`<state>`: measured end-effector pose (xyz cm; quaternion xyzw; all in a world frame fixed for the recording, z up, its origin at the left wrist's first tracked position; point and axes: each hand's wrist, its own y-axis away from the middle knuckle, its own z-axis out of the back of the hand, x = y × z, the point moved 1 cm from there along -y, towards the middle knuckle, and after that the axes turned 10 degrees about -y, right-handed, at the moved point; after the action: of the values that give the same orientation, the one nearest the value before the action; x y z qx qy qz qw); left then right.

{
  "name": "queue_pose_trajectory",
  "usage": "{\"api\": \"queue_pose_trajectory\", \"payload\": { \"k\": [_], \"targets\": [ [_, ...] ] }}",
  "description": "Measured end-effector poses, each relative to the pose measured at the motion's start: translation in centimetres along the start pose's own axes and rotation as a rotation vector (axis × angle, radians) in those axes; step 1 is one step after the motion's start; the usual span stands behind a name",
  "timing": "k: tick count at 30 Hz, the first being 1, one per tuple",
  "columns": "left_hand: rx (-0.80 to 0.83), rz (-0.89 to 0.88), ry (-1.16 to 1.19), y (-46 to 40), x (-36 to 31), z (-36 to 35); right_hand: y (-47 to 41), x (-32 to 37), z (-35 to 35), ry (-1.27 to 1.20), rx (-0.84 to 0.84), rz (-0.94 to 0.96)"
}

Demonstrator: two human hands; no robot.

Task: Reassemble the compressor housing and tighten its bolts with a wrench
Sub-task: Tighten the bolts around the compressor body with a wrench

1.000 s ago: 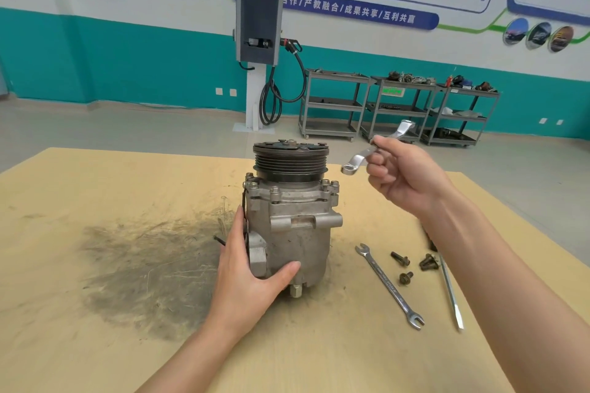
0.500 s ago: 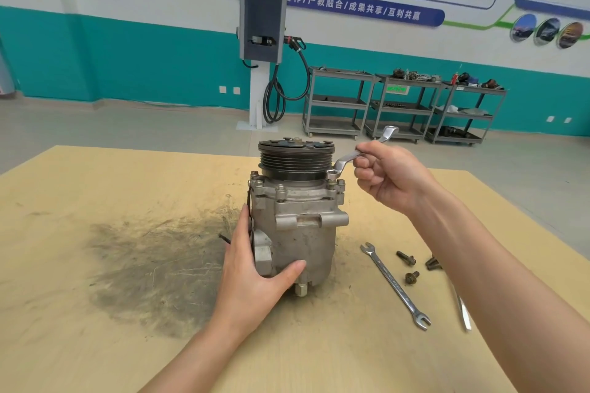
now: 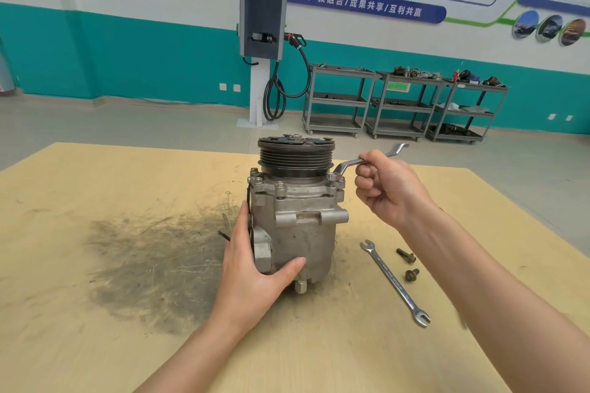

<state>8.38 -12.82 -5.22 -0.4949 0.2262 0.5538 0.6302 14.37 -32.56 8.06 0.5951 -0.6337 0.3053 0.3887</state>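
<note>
A grey metal compressor (image 3: pixel 303 233) stands upright on the wooden table (image 3: pixel 95 329), its black ribbed pulley (image 3: pixel 296 153) on top. Several bolts sit along its upper flange. My left hand (image 3: pixel 255 277) grips the lower left side of the housing, thumb across the front. My right hand (image 3: pixel 389 188) holds an offset ring wrench (image 3: pixel 348 166) by its shank. The wrench's ring end sits on the bolt (image 3: pixel 332 176) at the right front corner of the flange.
An open-ended wrench (image 3: pixel 396 282) lies on the table right of the compressor, with two loose bolts (image 3: pixel 408 265) beside it. A dark grease stain (image 3: pixel 153 258) covers the table to the left. Beyond the table stand metal shelf carts (image 3: pixel 405 102) and a charging post (image 3: pixel 261 51).
My right hand brought the ring wrench down from the air to the left and set its ring end onto the right front flange bolt. My left hand kept its hold on the housing.
</note>
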Motion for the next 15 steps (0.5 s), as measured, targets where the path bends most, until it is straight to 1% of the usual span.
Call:
{"api": "queue_pose_trajectory", "payload": {
  "k": [5,7,9,11,13,15],
  "targets": [
    [0.017,0.006,0.015,-0.1,0.4,-0.1,2.0,-0.7,0.3,-0.014,-0.043,0.284],
    [0.019,0.007,0.021,-0.1,0.4,-0.1,2.7,-1.1,0.5,-0.040,-0.035,0.357],
    [0.013,0.012,0.019,-0.1,0.4,-0.1,3.1,-1.3,0.7,-0.054,0.007,0.397],
    [0.008,0.009,0.017,-0.1,0.3,-0.1,3.3,-1.4,1.1,-0.012,0.075,0.455],
    [0.004,-0.002,0.017,0.0,0.3,0.0,3.6,-1.4,1.3,0.059,0.139,0.558],
    [0.003,-0.009,0.016,0.0,0.2,0.0,3.9,-1.3,1.3,0.176,0.191,0.715]
  ]
}}
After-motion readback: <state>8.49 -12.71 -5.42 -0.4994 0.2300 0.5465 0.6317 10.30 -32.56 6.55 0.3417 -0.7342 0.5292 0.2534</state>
